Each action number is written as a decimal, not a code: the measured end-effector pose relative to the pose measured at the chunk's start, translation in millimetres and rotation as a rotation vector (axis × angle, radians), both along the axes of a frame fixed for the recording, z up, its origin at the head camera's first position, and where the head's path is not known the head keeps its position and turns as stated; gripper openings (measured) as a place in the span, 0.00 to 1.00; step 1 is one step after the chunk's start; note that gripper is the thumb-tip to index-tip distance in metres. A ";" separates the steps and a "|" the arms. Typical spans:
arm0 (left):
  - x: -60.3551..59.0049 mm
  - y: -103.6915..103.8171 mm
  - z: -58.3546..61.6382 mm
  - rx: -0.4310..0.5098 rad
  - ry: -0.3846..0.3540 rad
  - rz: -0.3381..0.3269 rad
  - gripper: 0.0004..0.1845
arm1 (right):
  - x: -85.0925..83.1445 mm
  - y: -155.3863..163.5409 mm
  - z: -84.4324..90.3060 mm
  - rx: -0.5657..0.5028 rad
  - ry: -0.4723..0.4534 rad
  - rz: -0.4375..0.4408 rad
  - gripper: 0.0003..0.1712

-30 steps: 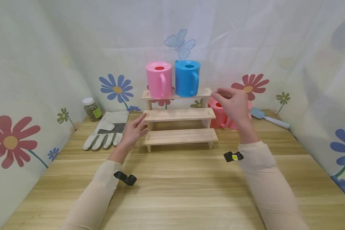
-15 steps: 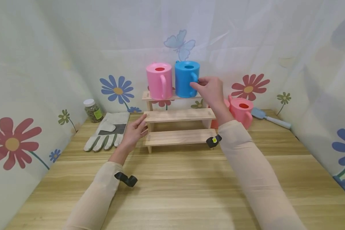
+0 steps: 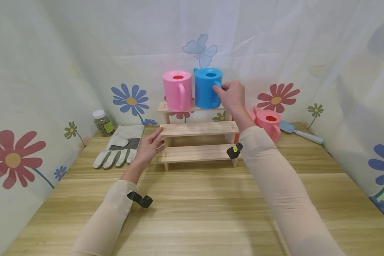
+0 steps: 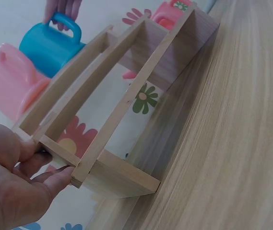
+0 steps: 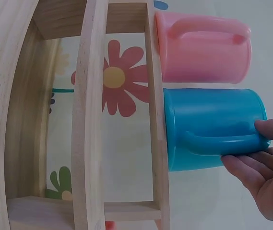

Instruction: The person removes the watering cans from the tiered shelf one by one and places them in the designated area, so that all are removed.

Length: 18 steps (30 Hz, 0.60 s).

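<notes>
The right hand (image 3: 232,95) grips the blue plastic watering can's (image 3: 206,89) handle; lift it straight up while the left hand (image 3: 150,145), fingers relaxed, steadies the stepped wooden shelf (image 3: 196,128).

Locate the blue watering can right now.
In the head view the blue watering can stands on the wooden rack's top step, right of the pink can, right hand gripping its handle.
</notes>
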State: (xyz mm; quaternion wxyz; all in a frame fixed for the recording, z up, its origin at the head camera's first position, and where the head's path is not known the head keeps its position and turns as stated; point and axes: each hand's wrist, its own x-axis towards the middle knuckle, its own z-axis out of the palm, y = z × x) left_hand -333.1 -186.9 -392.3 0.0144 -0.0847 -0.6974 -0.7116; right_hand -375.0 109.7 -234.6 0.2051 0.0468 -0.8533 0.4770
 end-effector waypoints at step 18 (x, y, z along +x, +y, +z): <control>-1.1 -0.5 1.1 -0.004 -0.006 -0.015 0.23 | 65.3 54.6 -6.7 -0.057 0.121 -0.060 0.28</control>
